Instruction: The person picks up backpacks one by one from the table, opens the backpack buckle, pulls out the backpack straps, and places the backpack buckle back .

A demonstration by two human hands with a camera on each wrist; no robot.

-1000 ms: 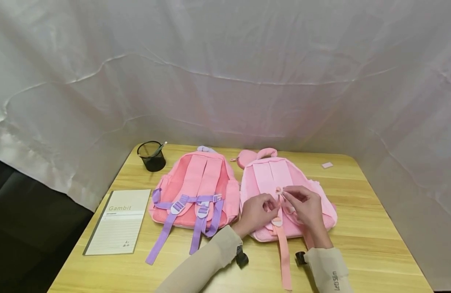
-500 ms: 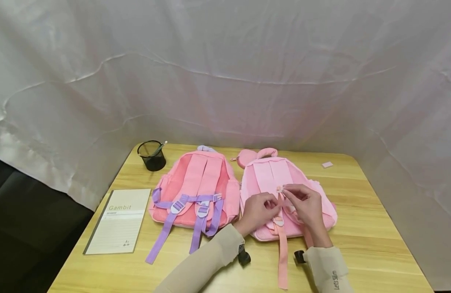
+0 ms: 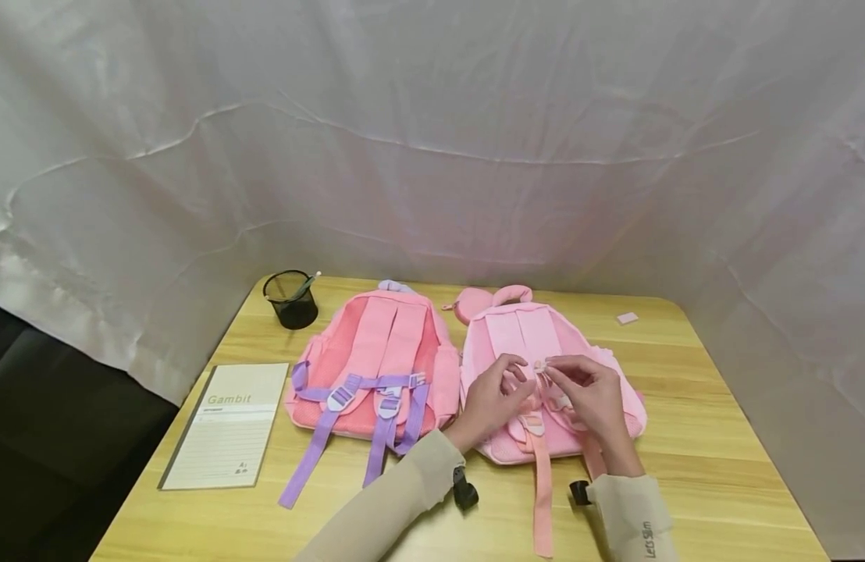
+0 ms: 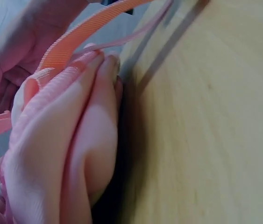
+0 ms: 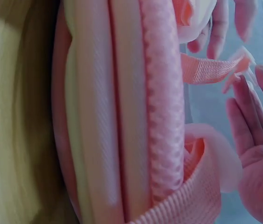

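Note:
A light pink backpack (image 3: 517,336) lies straps-up on the table, below both hands. My right hand (image 3: 596,394) pinches a small whitish buckle (image 3: 540,366) on a peach webbing strap; in the right wrist view that strap (image 5: 208,70) stands out from the mesh back. Left of the strap, my left hand (image 3: 490,400) hovers with thumb and index finger apart. Its fingers (image 5: 218,35) show relaxed and apart from the buckle in the right wrist view. A second strap adjuster (image 3: 533,425) sits lower, its loose peach tail (image 3: 542,499) hanging toward the table's front edge.
A coral backpack (image 3: 397,328) with purple straps lies left of the pink one. Further left are a notebook (image 3: 229,429) and a black mesh pen cup (image 3: 295,308). A heart-shaped pouch (image 3: 472,303) and a small pale block (image 3: 627,318) lie toward the back.
My left thumb and index finger have parted, and the left hand has come off the strap. The right hand keeps its pinch, shifting slightly right with the buckle.

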